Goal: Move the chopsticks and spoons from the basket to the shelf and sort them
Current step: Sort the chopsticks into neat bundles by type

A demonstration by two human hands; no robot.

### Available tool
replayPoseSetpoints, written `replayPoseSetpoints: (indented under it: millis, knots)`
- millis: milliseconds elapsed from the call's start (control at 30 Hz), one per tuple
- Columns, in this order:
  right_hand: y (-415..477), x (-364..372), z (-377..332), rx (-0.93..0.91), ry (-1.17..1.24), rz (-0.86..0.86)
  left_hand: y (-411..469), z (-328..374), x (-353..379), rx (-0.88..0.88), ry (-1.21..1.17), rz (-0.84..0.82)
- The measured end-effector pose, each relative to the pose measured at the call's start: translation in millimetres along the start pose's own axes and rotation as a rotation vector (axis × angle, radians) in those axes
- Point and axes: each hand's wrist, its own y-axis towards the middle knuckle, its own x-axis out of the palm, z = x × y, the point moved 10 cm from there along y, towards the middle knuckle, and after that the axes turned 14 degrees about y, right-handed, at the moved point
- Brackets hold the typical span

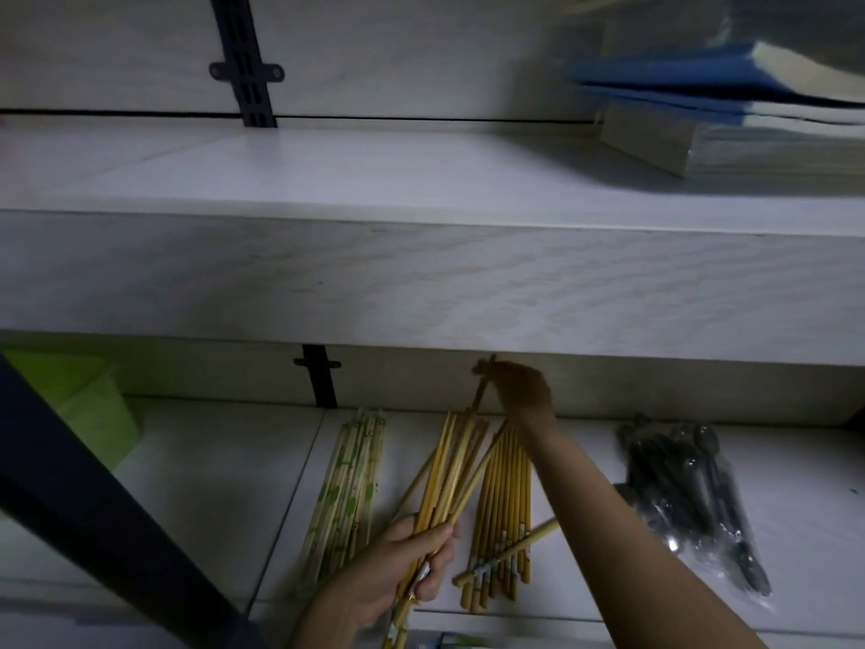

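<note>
Left grip [402, 569] curled round a fan of yellow chopsticks [449, 470] nr the shelf's [210, 461] front edge; right grip [519, 391] pinches one stick's [480, 395] tip by the back edge. Light, stiff, smooth, prob. slippery: best held mid-length. Spoons [692, 498] lie bagged toward the right end.

A: We mark the shelf [421, 283]: pale board with faint wood grain, matt.
B: We add the yellow chopsticks [449, 475]: wood-like, smooth, with a slight sheen; the paler chopsticks [348, 489] are matt with green print.
A: The black spoons [692, 489] lie in clear, glossy, crinkled plastic wrap [674, 541].
B: The wall rail [243, 58] looks like dark matt metal; the green bin [93, 405], smooth plastic.
</note>
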Motion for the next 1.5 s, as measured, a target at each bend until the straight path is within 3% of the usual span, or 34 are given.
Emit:
replayPoseSetpoints:
  millis: [100, 233, 400, 567, 767, 933, 1200, 1400, 1500]
  knots:
    - [5.2, -47.9, -3.7, -0.018, 0.258, 0.202, -8.4, -3.6, -16.3, -0.008, -0.093, 0.070]
    - [-33.4, -68.7, -29.8, -0.241, 0.371, 0.244, -12.1, -1.4, -41.9, -0.013, -0.169, 0.223]
    - [-106.2, -35.2, -15.7, -0.451, 0.265, 0.075, -0.4, 9.6, -50.9, 0.023, -0.312, 0.358]
    - [-152.0, 28.8, 18.7, -0.597, -0.075, -0.218, 10.0, 8.4, -42.5, 0.023, -0.390, 0.318]
    - [-170.9, 55.2, 42.3, -0.719, -0.245, -0.300, 9.2, 2.6, -46.4, 0.042, -0.558, 0.426]
    - [-166.2, 69.7, 54.9, -0.627, -0.343, -0.515, -2.5, 1.4, -64.5, 0.056, -0.486, 0.529]
    - [-74.5, 60.4, 71.2, -0.295, -0.551, -0.341, -15.3, 0.9, -85.5, 0.109, -0.386, 0.537]
    - [-47.6, 85.5, 68.9, -0.240, -0.773, -0.397, -22.3, -5.6, -95.5, 0.101, -0.403, 0.525]
    - [-39.5, 94.3, 74.1, -0.120, -0.851, -0.348, -25.3, -7.6, -100.7, 0.099, -0.391, 0.533]
